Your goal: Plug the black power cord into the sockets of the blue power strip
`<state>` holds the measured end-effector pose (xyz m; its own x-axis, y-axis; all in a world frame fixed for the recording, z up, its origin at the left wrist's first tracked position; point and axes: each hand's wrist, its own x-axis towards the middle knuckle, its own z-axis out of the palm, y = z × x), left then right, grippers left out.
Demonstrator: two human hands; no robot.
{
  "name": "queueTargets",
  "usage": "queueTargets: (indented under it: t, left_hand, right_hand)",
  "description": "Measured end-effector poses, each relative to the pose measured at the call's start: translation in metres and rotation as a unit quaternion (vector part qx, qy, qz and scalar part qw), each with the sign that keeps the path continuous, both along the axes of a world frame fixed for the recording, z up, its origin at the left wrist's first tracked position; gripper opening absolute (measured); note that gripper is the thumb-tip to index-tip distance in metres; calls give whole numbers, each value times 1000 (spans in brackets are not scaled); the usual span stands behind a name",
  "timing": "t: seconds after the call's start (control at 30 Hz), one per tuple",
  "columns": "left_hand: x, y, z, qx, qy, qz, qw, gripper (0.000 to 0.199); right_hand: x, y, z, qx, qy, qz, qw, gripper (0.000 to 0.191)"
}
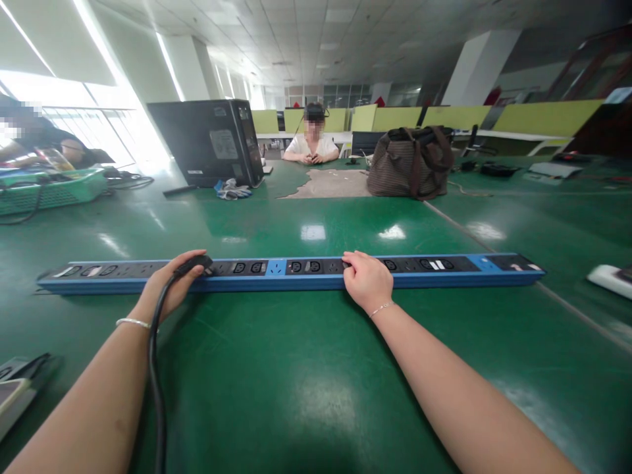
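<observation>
A long blue and black power strip (276, 283) lies across the green table (316, 368). Over its left part, my left hand (172, 288) grips a black plug (196, 264), whose prongs point right above the sockets. The plug's thick black cable (157, 375) runs down past my wrist to the bottom edge. Right of the strip's middle, my right hand (368, 280) is closed on the strip, its fingers curled over the top face and front edge. Whether the plug touches a socket I cannot tell.
Behind the strip stand a black computer case (207, 141), gloves (233, 189) and a brown bag (412, 161). A green basket (59, 191) is at left, with a person beside it. Another person (313, 141) sits opposite. A white object (612, 280) lies at right.
</observation>
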<state>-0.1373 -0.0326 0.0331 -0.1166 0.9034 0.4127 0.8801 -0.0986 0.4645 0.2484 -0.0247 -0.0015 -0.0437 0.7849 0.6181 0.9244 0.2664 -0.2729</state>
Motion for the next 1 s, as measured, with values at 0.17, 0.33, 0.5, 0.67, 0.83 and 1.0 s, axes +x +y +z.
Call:
queueTargets:
  t: [0.17,0.33,0.5,0.67,0.83,1.0]
  left_hand:
    - [6,2,-8,-2,18,-10,1000,47]
    - [9,6,-12,-17,37,-4,999,49]
    - [12,5,-15,-26,94,-11,995,49]
    - [18,0,-14,-46,136,-12,990,51]
    - [19,-6,-8,-86,159,11,983,54]
    - [22,-10,2,-106,192,25,975,54]
  right_hand:
    - [0,0,0,-1,1,-4,1000,32]
    - [0,0,1,0,-3,-3,1000,32]
    - [0,0,2,-4,-1,-1,1000,32]
    - [0,-1,2,-5,-2,0,1000,33]
    - [0,-1,2,-4,-5,2,1000,33]
    - [0,-2,3,-11,-5,0,1000,33]
